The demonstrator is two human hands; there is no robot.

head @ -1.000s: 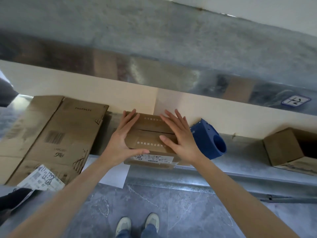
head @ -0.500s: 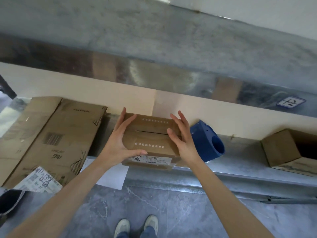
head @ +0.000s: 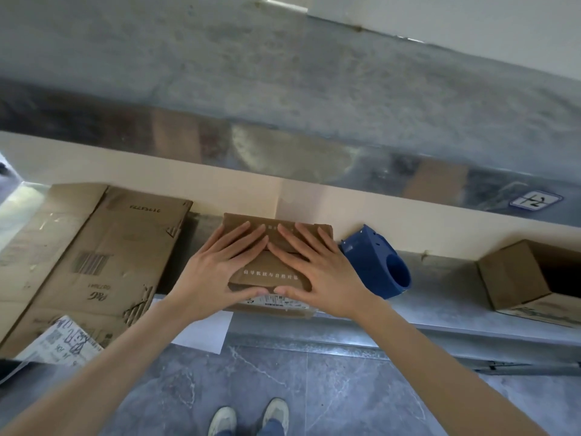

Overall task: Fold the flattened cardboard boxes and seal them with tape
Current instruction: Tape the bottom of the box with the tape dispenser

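A small brown cardboard box (head: pixel 270 272) with white printed lettering sits on the grey metal shelf (head: pixel 440 297), near its front edge. Both hands lie flat on its closed top flaps. The left hand (head: pixel 217 269) covers the left half and the right hand (head: pixel 320 272) the right, fingers spread wide and pointing away, thumbs nearly meeting at the near edge. A blue plastic tape dispenser (head: pixel 377 262) stands just beside the box's right side.

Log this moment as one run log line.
step: closing flaps | left hand, right hand: flat on small box | tape dispenser: untouched, right of box
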